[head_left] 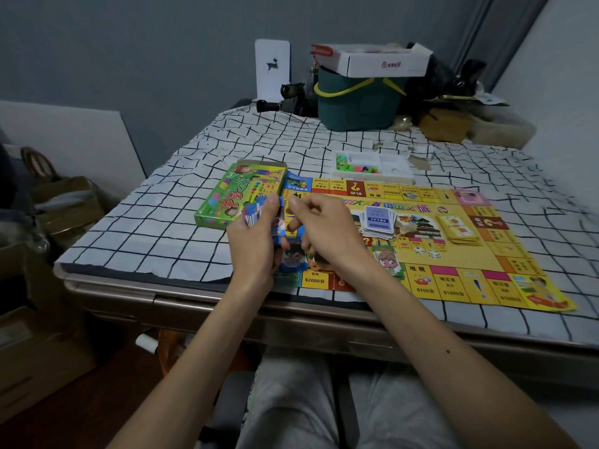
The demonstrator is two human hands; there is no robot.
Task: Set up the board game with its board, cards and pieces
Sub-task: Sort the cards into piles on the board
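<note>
right hand point(324, 233) hides near-left squares of the board point(453, 283)

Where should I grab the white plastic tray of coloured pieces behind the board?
Probably grip the white plastic tray by the rim at both short ends, coming from its sides, kept level: it lies flat, open-topped, with loose coloured pieces inside.

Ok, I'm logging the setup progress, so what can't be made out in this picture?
Head view:
- Faces of the cards in the left hand: the hand covers them.
- Whether the right hand pinches a card: its own back hides the fingertips.
- Pieces in the tray: too small to count.
- Left part of the board: behind both hands.
</note>
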